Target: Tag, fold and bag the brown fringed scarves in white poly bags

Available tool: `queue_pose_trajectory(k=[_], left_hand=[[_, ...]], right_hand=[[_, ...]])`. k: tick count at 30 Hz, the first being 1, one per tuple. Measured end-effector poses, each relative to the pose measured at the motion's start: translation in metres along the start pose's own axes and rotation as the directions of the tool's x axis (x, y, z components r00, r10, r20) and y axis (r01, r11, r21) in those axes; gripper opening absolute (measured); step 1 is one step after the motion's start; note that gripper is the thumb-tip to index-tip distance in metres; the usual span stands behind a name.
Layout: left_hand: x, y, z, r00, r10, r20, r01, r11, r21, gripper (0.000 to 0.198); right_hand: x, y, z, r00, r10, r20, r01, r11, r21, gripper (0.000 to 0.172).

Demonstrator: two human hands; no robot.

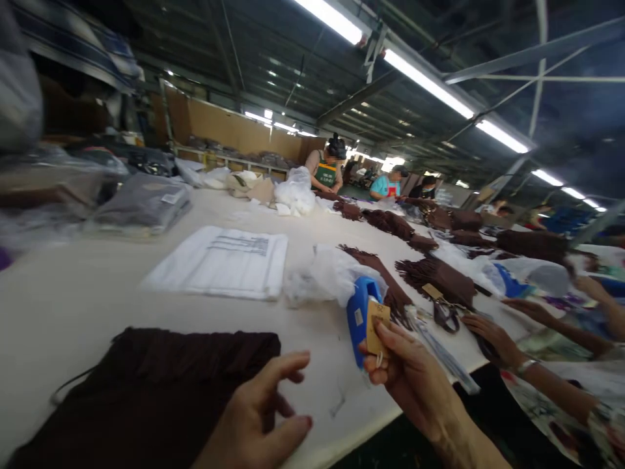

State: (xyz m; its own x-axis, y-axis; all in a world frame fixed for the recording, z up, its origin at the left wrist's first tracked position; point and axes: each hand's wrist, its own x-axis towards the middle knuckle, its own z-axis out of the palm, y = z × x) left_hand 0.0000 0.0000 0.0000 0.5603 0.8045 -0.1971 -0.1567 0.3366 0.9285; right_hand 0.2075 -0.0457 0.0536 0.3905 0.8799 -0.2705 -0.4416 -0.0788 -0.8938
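Observation:
My right hand (pixel 410 374) pinches a tan cardboard hang tag (pixel 377 326) with a short white loop at its lower end. Directly behind the tag is a blue plastic object (pixel 358 319) with a small white label; whether my fingers touch it I cannot tell. My left hand (pixel 263 413) is open over the table, thumb and fingers apart and nothing in them. Beside it at the lower left lies a folded dark brown fabric piece (pixel 161 391), with a thin cord loop at its left edge.
Flat printed plastic bags (pixel 224 260) and crumpled clear plastic (pixel 319 277) lie on the white table (pixel 97 290). Brown fringed scarves (pixel 437 277) run along the right side. A co-worker's hand (pixel 493 332) is close on the right. Bagged grey fabric (pixel 141 202) sits far left.

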Motion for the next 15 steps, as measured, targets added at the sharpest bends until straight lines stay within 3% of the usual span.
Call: queue_pose_trajectory(k=[3,6,11,15], left_hand=[[-0.006,-0.002,0.0,0.996,0.067,0.057,-0.066,0.998,-0.017,0.052],[-0.013,-0.008,-0.008,1.0,-0.008,0.022,0.012,0.986,-0.168,0.045],[-0.03,-0.015,-0.035,0.985,-0.172,-0.03,0.15,0.922,-0.357,0.046],[-0.038,-0.016,-0.051,0.96,-0.275,-0.041,0.211,0.818,-0.536,0.048]], right_hand=[[-0.008,0.027,0.041,0.989,0.077,0.124,-0.085,0.995,0.056,0.031],[-0.007,0.049,0.066,0.977,0.118,0.178,-0.132,0.989,0.07,0.031],[-0.004,0.074,0.088,0.974,0.108,0.199,-0.125,0.989,0.079,0.031],[-0.008,0.093,0.092,0.954,0.071,0.292,-0.111,0.986,0.122,0.024]])
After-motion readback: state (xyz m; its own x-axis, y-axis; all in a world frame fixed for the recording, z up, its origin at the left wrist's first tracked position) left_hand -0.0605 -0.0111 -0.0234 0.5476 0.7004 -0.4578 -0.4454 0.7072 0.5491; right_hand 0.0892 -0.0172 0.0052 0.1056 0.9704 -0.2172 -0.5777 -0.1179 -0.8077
